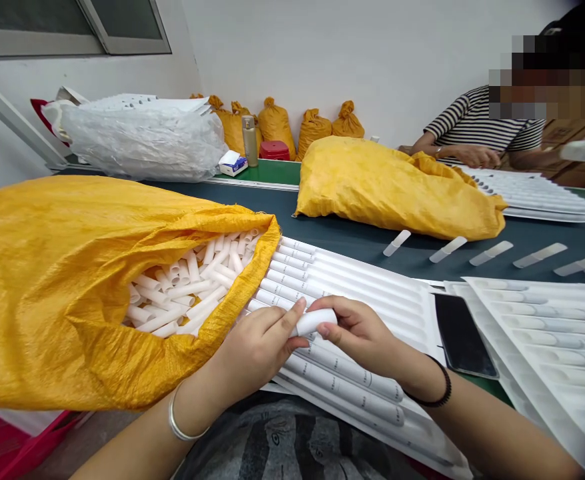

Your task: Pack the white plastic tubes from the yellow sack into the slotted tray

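Observation:
A short white plastic tube is held between both hands. My left hand pinches its left end with thumb and fingers. The fingers of my right hand are closed around its right end. Under my hands lies a grooved white tray, with printed white tubes resting in several of its grooves. To the left, an open yellow woven sack lies on its side, its mouth full of loose white tubes. Part of the tray is hidden by my hands and the sack.
A black phone lies right of the tray, beside stacked filled trays. Capped tubes lie in a row on the dark belt. Beyond are another yellow sack, a plastic-wrapped stack and a co-worker in a striped shirt.

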A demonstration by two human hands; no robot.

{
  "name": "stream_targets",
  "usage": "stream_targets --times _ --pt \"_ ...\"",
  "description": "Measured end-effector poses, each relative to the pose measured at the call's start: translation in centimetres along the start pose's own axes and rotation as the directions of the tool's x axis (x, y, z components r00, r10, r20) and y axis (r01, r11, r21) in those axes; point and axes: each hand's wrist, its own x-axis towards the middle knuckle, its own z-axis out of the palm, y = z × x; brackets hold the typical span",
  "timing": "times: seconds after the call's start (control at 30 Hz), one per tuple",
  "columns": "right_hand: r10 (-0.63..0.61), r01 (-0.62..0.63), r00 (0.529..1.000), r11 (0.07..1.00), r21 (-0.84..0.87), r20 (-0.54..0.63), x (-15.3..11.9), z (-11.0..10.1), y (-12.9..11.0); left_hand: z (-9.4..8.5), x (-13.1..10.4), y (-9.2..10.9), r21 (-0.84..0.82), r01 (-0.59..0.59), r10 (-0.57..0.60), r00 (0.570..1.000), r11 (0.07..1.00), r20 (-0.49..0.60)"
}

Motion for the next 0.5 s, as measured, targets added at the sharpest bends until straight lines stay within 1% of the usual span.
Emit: stream_targets --times 0.03,0.1,0.13,0.17,0.2,0.23,0.27,0.3,0.33,0.37,0.4,0.47,0.5 --pt "-0.011 0.012 0.999 0.999 -0.051 0.031 0.0 0.1 0.1 0.2 -0.1 0.1 -0.003 -0.006 0.006 1.000 1.000 0.023" --pt "-0.041 0.073 0.991 0.963 -0.260 0.129 0.3 0.2 0.6 0.6 -0.3 -0.2 0.003 -0.018 0.018 0.993 1.000 0.113" --pt "-0.040 0.107 0.984 0.913 -0.394 0.174 0.7 0.0 1.1 0.6 -0.4 -0.7 0.009 -0.018 0.016 0.986 1.000 0.168" --pt "-0.016 0.112 0.983 0.844 -0.524 0.184 1.4 -0.4 1.6 0.4 -0.5 -1.5 0.019 -0.006 0.002 0.979 1.000 0.205" --pt "0.021 0.074 0.990 0.771 -0.633 0.142 2.2 -1.2 2.2 0.0 -0.6 -2.6 0.040 0.030 -0.038 0.976 0.999 0.214" --pt "0.057 -0.004 0.997 0.706 -0.708 0.051 3.2 -2.3 2.9 -0.5 -0.8 -4.1 0.083 0.095 -0.110 0.976 0.992 0.191" --pt "0.092 -0.114 0.993 0.655 -0.747 -0.072 4.4 -3.8 3.7 -1.3 -1.0 -5.8 0.139 0.182 -0.201 0.970 0.973 0.139" --pt "0.108 -0.228 0.973 0.619 -0.752 -0.205 5.6 -5.6 4.6 -2.1 -1.4 -7.6 0.225 0.308 -0.334 0.938 0.924 0.088" --pt "0.107 -0.307 0.946 0.594 -0.744 -0.305 6.7 -7.6 5.5 -3.0 -1.9 -9.5 0.341 0.414 -0.458 0.887 0.844 0.056" --pt "0.114 -0.378 0.915 0.572 -0.728 -0.386 7.8 -9.6 6.4 -3.7 -2.6 -11.3 0.455 0.496 -0.586 0.807 0.740 0.072" --pt "0.139 -0.453 0.879 0.548 -0.704 -0.457 8.7 -11.5 7.4 -4.4 -3.3 -12.9 0.544 0.531 -0.691 0.711 0.649 0.131" --pt "0.233 -0.573 0.811 0.499 -0.650 -0.536 9.9 -14.5 9.4 -5.0 -4.9 -15.2 0.608 0.546 -0.773 0.606 0.576 0.187" --pt "0.286 -0.617 0.783 0.475 -0.627 -0.553 10.2 -15.5 10.4 -5.1 -5.6 -15.8 0.618 0.549 -0.792 0.572 0.563 0.213"
